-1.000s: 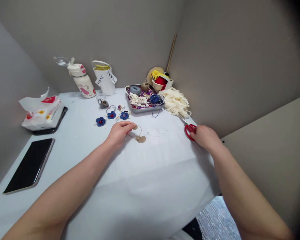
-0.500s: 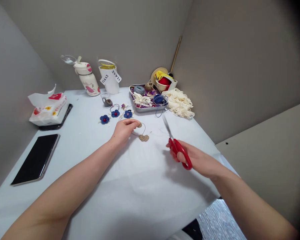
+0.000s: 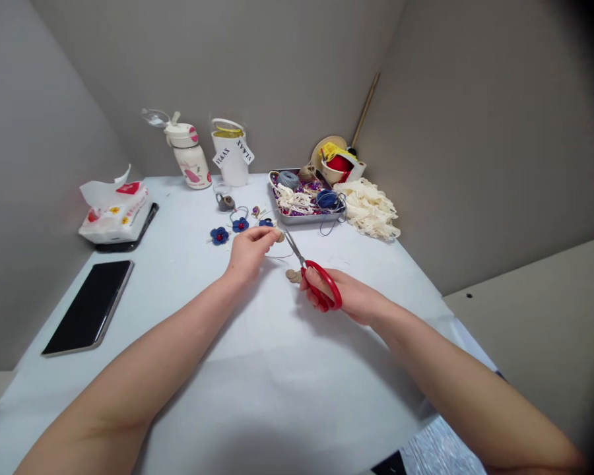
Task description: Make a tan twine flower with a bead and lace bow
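Observation:
My left hand pinches a thin thread with a small tan disc at its fingertips. The thread runs down to two more tan discs lying on the white table. My right hand grips red-handled scissors, whose blades point up and left toward my left fingertips. Just behind my left hand lie three blue fabric flowers.
A metal tray of yarn and lace stands at the back, with a cream lace pile and a bowl to its right. A bottle, a white cup, a tissue pack and a dark tablet are on the left.
My right hand picked the red scissors up from the table's right side and carried them left to the thread. My left hand kept its pinch on the thread.

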Available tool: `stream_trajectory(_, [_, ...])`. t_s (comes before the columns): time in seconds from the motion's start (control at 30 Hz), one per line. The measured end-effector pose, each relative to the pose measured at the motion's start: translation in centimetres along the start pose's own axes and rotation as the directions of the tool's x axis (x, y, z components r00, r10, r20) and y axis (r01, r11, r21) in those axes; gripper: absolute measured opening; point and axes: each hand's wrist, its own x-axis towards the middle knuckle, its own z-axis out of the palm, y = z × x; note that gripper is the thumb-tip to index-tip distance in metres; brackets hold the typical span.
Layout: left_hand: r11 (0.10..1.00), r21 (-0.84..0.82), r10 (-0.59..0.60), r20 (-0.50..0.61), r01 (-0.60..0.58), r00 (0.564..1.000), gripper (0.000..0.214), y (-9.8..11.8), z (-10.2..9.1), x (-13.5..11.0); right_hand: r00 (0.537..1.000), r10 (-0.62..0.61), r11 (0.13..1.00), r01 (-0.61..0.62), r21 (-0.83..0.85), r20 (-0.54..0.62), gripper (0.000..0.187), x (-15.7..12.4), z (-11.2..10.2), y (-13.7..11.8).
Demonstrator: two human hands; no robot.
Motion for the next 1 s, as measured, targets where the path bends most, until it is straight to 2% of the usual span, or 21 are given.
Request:
stream_trajectory(0.4, [1.0, -0.017, -0.006, 0.021, 0.007, 1.0, 0.019, 0.1, 0.1, -0.2, 0.998, -0.053, 0.998, 0.052, -0.037, -0.025, 0.052, 1.4, -0.5, 0.1])
stream_trajectory(0.6, [0.998, -0.053, -0.018, -0.007, 0.018, 1.0, 0.02, -0.2, 0.1, 0.1, 0.99, -0.107, 0.988, 0.095, -0.121, -0.097, 0.049, 1.6, -0.5, 0.3])
stream_trajectory(0.7, [0.994, -0.098, -0.039, -0.005, 0.038, 0.999, 0.019, -0.6, 0.2, 0.1, 0.978, -0.11, 0.971, 0.068, -0.227, -0.177, 0.047, 1.7, -1.9, 0.0])
stream_trajectory(0.77, [0.992, -0.114, -0.062, 0.006, 0.063, 0.998, 0.018, -0.6, 0.3, 0.0, 0.936, -0.133, 0.906, -0.019, -0.422, -0.327, 0.044, 1.5, -3.6, -0.2])
stream_trajectory(0.87, [0.988, -0.1, -0.112, 0.035, 0.115, 0.993, 0.017, -0.4, 0.4, -0.4, 0.816, -0.211, 0.648, -0.296, -0.702, -0.539, 0.035, 0.2, -6.8, 0.3])
stream_trajectory(0.93, [0.987, -0.082, -0.135, 0.056, 0.14, 0.989, 0.016, -0.2, 0.5, -0.6, 0.767, -0.19, 0.477, -0.474, -0.74, -0.613, 0.034, -1.1, -8.7, 1.2])
stream_trajectory(1.0, [0.986, -0.071, -0.145, 0.073, 0.15, 0.987, 0.016, -0.1, 0.4, -0.7, 0.728, -0.148, 0.373, -0.586, -0.719, -0.669, 0.036, -2.6, -10.0, 2.7])
